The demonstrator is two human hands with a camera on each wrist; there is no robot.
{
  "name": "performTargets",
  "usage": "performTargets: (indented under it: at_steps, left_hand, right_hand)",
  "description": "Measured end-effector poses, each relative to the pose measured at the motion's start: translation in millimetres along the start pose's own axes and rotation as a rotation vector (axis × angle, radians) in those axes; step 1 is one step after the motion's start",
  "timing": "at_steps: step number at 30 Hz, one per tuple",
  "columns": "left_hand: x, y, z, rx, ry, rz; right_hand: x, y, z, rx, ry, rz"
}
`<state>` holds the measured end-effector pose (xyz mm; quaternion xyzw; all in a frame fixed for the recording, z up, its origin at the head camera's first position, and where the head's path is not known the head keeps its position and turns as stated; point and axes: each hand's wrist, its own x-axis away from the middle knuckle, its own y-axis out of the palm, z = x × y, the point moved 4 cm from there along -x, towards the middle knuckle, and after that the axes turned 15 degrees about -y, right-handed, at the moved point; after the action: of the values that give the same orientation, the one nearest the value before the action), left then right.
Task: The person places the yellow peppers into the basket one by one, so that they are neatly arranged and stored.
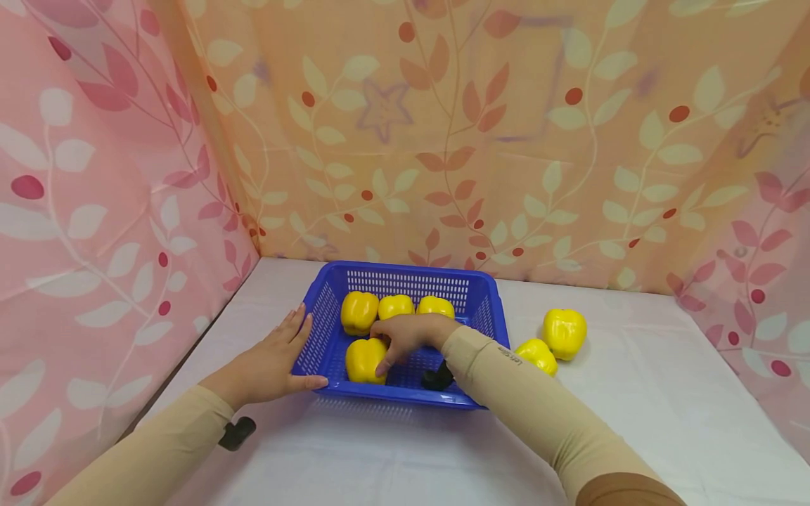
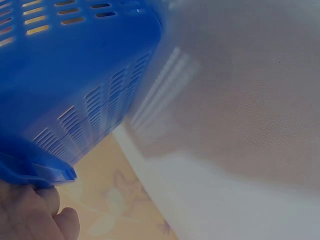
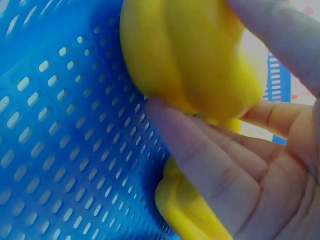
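Note:
Inside the blue plastic basket (image 1: 411,395), my right hand (image 1: 411,333) grips a yellow bell pepper (image 1: 365,360) near the front left corner. In the right wrist view, thumb and fingers are on either side of this pepper (image 3: 185,55), close over the perforated bottom. Three more yellow peppers line the back of the basket: one at the left (image 1: 359,313), a middle pepper (image 1: 396,307) and one at the right (image 1: 435,306). My left hand (image 1: 268,362) rests against the basket's left side, fingers extended along the rim and thumb at the front corner.
Right of the basket, two yellow peppers lie on the white tabletop (image 1: 671,393): a farther pepper (image 1: 565,334) and a nearer pepper (image 1: 537,356) partly behind my right sleeve. Floral cloth (image 1: 443,140) rises behind the table and along both sides. Each wrist carries a small black camera (image 1: 238,433).

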<state>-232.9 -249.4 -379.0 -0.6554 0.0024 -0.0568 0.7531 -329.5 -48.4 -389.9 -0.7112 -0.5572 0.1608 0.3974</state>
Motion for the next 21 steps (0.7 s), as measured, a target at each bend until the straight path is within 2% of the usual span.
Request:
performTargets:
  at_steps: [5,11,21]
  left_hand:
    - [-0.5,1.7,-1.1,0.001,-0.002,0.002]
    - [-0.6,1.0,-0.8,-0.005,-0.004,0.004]
    - [-0.9,0.3,-1.0,-0.002,-0.015,-0.009]
  right_hand:
    - [-4.6,0.9,-2.7,-0.086,0.011,0.022]
    - [-10.0,1.7,-5.0,-0.085,0.016,0.015]
    - [-18.0,4.2,-9.2,-0.119,-0.021,-0.002]
